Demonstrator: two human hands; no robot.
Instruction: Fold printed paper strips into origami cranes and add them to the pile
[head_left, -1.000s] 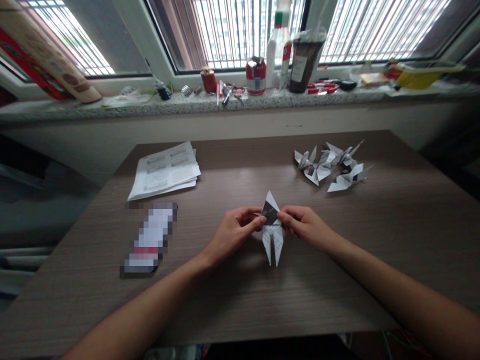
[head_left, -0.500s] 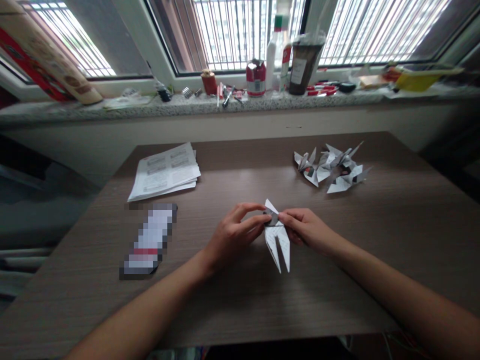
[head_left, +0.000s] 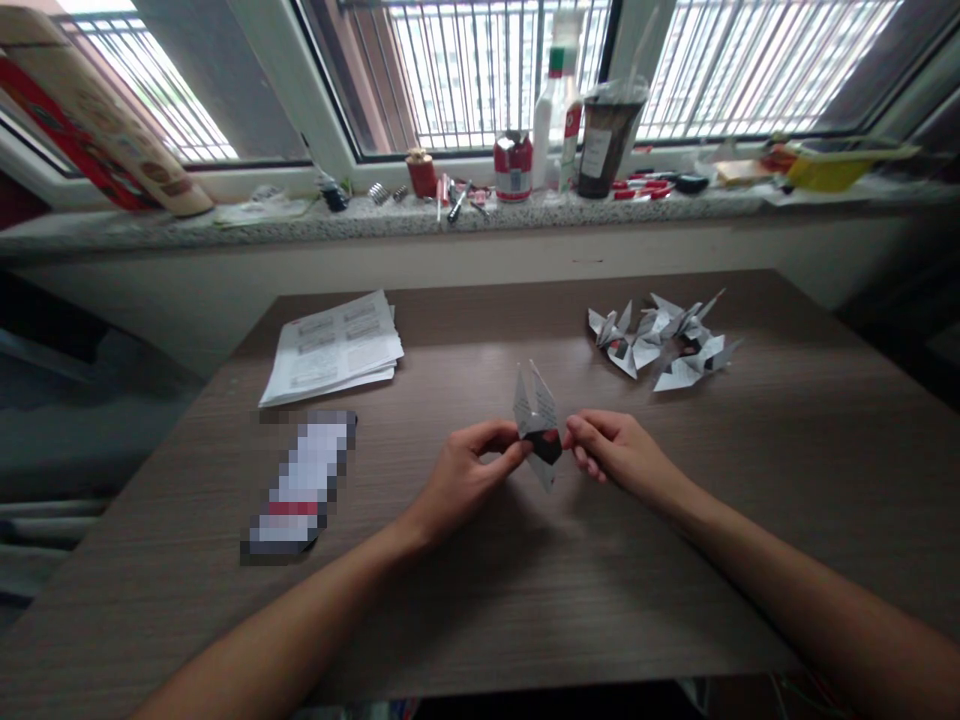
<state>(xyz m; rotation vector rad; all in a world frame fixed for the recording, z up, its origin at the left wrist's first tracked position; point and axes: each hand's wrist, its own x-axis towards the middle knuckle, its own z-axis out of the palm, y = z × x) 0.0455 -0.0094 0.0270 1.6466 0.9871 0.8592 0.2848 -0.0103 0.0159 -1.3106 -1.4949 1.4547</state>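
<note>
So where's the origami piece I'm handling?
Near the head view's centre, the origami piece is pinched in your left hand, just left of the right hand.

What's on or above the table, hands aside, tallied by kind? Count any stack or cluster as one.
Folded paper in hand: 1
Cluster of folded papers: 1
Stack of sheets: 1
Pixelated phone-like item: 1
Total: 4

White, fine print, black-and-red patch on the paper (head_left: 541, 440). White and dark on the folded pieces (head_left: 688, 372). Grey print on white for the sheets (head_left: 337, 345). Brown grain on the counter (head_left: 450, 620). Speckled grey along the sill (head_left: 300, 232).
</note>
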